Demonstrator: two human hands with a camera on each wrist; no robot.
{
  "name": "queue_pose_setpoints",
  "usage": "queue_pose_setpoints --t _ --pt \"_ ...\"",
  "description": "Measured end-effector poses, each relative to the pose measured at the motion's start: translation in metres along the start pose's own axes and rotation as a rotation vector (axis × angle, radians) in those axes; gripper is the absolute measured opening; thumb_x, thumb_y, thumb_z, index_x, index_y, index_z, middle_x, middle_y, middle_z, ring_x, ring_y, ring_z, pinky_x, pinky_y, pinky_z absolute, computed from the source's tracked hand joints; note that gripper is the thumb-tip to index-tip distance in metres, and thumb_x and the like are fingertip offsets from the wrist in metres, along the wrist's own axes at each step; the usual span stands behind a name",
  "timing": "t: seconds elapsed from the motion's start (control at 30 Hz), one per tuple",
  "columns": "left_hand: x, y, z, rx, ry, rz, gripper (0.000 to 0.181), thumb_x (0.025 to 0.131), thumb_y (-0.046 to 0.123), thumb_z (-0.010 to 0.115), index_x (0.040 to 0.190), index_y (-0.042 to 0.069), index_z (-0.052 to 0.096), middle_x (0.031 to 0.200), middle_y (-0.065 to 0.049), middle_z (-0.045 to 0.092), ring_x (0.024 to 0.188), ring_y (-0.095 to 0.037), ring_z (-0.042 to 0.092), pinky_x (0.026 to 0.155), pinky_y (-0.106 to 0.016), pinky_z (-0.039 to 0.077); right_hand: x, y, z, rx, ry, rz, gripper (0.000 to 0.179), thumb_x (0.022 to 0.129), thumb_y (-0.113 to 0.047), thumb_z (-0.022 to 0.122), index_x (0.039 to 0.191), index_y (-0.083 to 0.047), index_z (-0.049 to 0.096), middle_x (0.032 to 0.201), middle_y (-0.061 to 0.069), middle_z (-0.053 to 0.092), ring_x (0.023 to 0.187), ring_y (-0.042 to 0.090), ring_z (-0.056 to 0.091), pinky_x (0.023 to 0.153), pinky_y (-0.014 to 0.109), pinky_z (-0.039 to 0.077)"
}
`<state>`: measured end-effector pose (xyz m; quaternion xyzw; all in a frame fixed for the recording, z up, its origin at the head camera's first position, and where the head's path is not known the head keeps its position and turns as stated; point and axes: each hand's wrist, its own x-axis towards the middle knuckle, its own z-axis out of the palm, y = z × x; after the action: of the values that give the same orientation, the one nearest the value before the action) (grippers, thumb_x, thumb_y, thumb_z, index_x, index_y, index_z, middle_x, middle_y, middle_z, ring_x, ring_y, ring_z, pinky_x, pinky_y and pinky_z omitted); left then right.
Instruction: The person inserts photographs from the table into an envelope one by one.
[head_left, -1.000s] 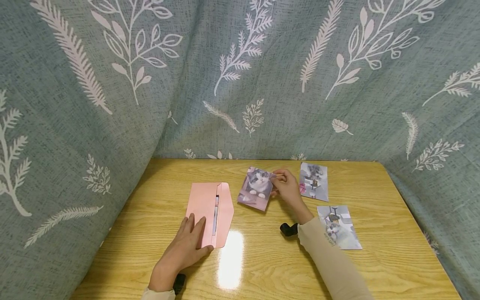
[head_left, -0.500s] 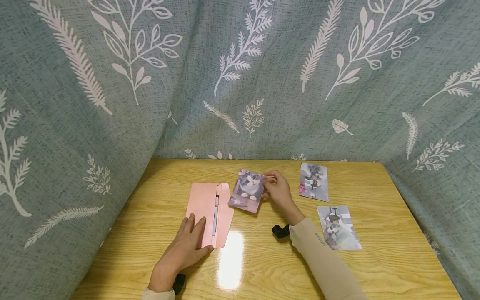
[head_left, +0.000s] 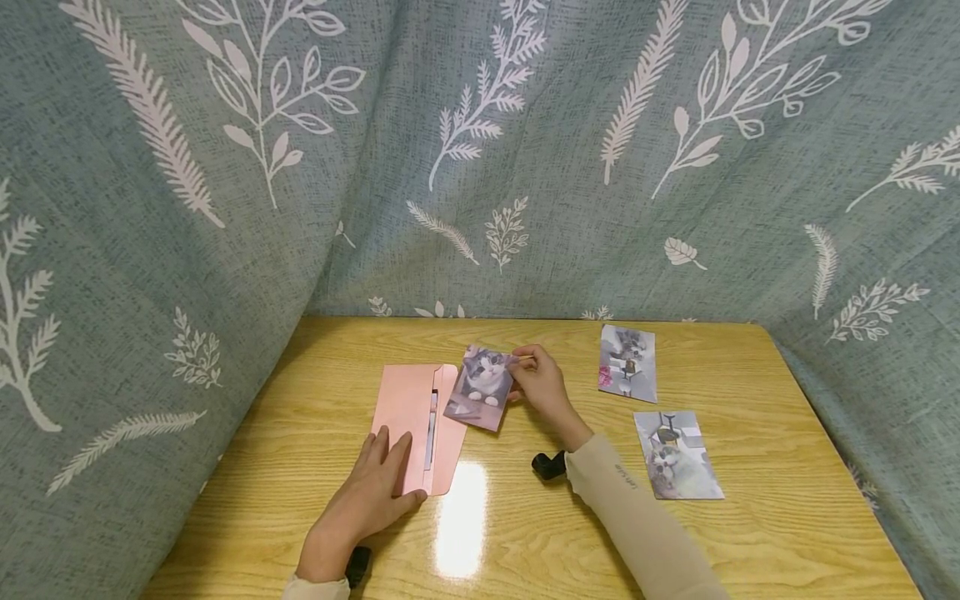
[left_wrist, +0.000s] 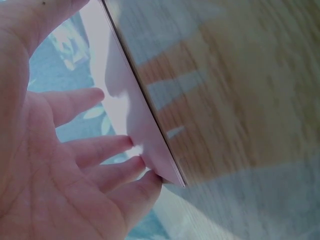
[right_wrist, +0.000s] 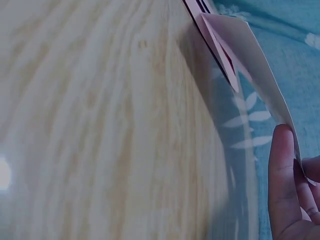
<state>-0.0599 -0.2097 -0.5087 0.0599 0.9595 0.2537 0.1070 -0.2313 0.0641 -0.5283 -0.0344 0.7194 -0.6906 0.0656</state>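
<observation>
A pink envelope (head_left: 405, 400) lies on the table, its flap unfolded to the right and a card edge showing in its slot. My left hand (head_left: 367, 496) rests on the envelope's lower part with straight, spread fingers; the left wrist view also shows these fingers (left_wrist: 105, 150) against the pink paper. My right hand (head_left: 543, 387) pinches the right edge of a cat picture card (head_left: 482, 387) between thumb and fingers. The card is raised, its left side over the envelope's flap. From the right wrist view, the card's pale back (right_wrist: 250, 55) reaches toward the envelope.
Two more cat picture cards lie on the right of the table: a far card (head_left: 628, 362) and a nearer card (head_left: 678, 454). A patterned blue-green curtain (head_left: 525, 208) hangs behind the wooden table (head_left: 765, 417) and along its sides.
My right hand has carried the cat card leftward and slightly nearer, so it now overlaps the envelope's flap. My left hand and the envelope have stayed in place.
</observation>
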Motion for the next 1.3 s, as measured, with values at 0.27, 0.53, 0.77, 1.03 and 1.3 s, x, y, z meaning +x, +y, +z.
queue_pose_setpoints --t 0.27,0.53,0.77,1.03,1.3 --pt "0.0 0.0 -0.001 -0.003 0.0 0.004 0.088 0.088 0.041 0.077 0.157 0.007 0.033 0.16 -0.033 0.012 0.146 -0.051 0.008 0.109 -0.068 0.024 -0.004 -0.001 0.011 -0.005 -0.021 -0.009 0.025 0.096 0.0 0.062 0.12 0.003 0.057 0.094 0.017 0.063 0.061 0.026 0.063 0.057 0.043 0.06" --pt "0.001 0.001 -0.001 0.006 0.002 0.003 0.088 0.088 0.041 0.077 0.156 0.007 0.033 0.159 -0.034 0.012 0.146 -0.051 0.008 0.11 -0.068 0.022 -0.006 0.003 0.019 -0.025 -0.052 0.009 0.024 0.096 -0.001 0.063 0.119 0.002 0.058 0.096 0.016 0.064 0.066 0.022 0.064 0.056 0.042 0.059" --pt "0.0 0.001 -0.002 0.0 -0.013 -0.007 0.089 0.088 0.041 0.076 0.157 0.009 0.032 0.16 -0.033 0.011 0.147 -0.05 0.006 0.11 -0.068 0.022 -0.01 0.004 0.026 -0.05 -0.083 0.012 0.022 0.095 0.0 0.063 0.117 0.001 0.059 0.093 0.016 0.064 0.062 0.023 0.064 0.055 0.041 0.059" --pt "0.0 0.001 -0.002 0.003 -0.013 -0.003 0.089 0.088 0.042 0.076 0.157 0.007 0.032 0.16 -0.033 0.011 0.147 -0.051 0.007 0.11 -0.068 0.022 -0.015 0.007 0.034 -0.066 -0.139 0.025 0.021 0.098 0.0 0.061 0.119 0.001 0.059 0.095 0.017 0.063 0.063 0.023 0.065 0.054 0.04 0.059" --pt "0.0 0.001 -0.002 0.004 -0.015 -0.005 0.089 0.088 0.042 0.076 0.157 0.008 0.032 0.16 -0.033 0.011 0.147 -0.05 0.006 0.11 -0.067 0.022 -0.015 0.01 0.041 -0.02 -0.168 0.026 0.024 0.098 0.001 0.06 0.121 0.006 0.058 0.096 0.021 0.062 0.063 0.025 0.065 0.055 0.042 0.059"
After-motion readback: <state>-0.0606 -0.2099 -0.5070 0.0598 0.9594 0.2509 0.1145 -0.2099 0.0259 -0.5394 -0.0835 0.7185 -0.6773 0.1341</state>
